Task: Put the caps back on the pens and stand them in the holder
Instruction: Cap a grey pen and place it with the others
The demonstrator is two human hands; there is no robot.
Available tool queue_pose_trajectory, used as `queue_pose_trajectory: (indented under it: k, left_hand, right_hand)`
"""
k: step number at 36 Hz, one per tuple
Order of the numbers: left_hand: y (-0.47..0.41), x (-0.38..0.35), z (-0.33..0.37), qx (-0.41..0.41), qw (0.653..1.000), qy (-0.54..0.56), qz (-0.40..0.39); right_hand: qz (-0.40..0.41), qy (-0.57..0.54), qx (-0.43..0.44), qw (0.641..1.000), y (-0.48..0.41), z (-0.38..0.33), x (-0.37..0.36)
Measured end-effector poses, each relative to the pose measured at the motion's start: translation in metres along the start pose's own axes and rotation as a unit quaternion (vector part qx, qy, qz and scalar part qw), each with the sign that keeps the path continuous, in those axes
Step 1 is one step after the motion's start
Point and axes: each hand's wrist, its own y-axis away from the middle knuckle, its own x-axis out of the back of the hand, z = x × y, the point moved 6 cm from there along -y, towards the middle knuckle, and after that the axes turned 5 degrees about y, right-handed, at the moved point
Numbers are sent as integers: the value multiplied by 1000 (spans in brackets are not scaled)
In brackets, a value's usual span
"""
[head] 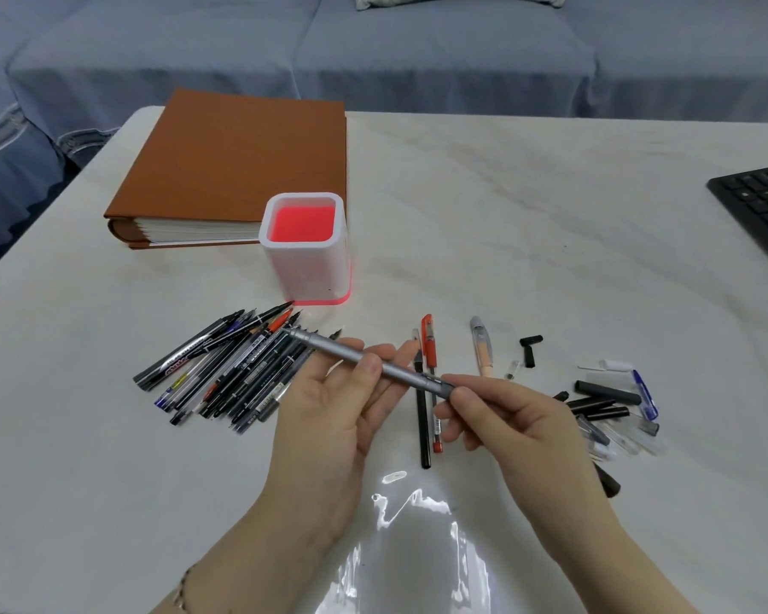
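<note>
- The left hand (pixel 342 405) and right hand (pixel 506 418) are up over the near middle of the table (pixel 550 214), sharing one grey pen (pixel 329 345).
- The left hand pinches the barrel under its thumb. The right hand's fingertips grip the darker right end.
- The pen slants with its tapered tip pointing far-left, toward the holder. That tip looks bare to me, though I cannot tell for sure.
- I judge the step to be capping this pen. A matching cap has to be picked out, lined up with the tip and pushed home.
- Loose caps (pixel 608 405) lie in a jumble just right of the right hand. It would have to let go of the pen to reach them.
- A heap of pens (pixel 222 374) lies left of the hands, tips fanned far-right. A few more pens lie singly between the hands and the caps.
- Further off stands the holder (pixel 304 259), white with a red glow inside and no pen in it yet.
- Beyond it lies a brown book (pixel 240 166), and a keyboard (pixel 763 201) pokes in at far right.
</note>
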Motion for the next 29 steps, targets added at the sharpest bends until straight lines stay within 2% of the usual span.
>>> queue_pose_trajectory:
  k: [6, 14, 18, 21, 25, 27, 29]
  left_hand:
    - [9, -4, -2, -32, 998, -50, -7]
    - [14, -3, -10, -21, 999, -45, 14]
    - [12, 1, -12, -3, 999, -34, 28]
    - [7, 0, -11, 3, 999, -50, 22]
    - [-9, 5, 3, -41, 997, -44, 48]
    - [-18, 9, 14, -62, 991, -113, 48]
    - [-24, 12, 16, -59, 967, -246, 21]
  right_hand:
    - [7, 12, 23, 1000, 3, -3, 1]
    - [24, 46, 83, 995, 8, -3, 3]
    - [27, 105, 111, 988, 7, 0, 5]
    - [13, 151, 97, 984, 4, 4, 6]
    - [30, 91, 40, 995, -3, 5, 20]
    - [47, 77, 16, 996, -6, 8, 32]
    - [50, 79, 9, 996, -8, 10, 41]
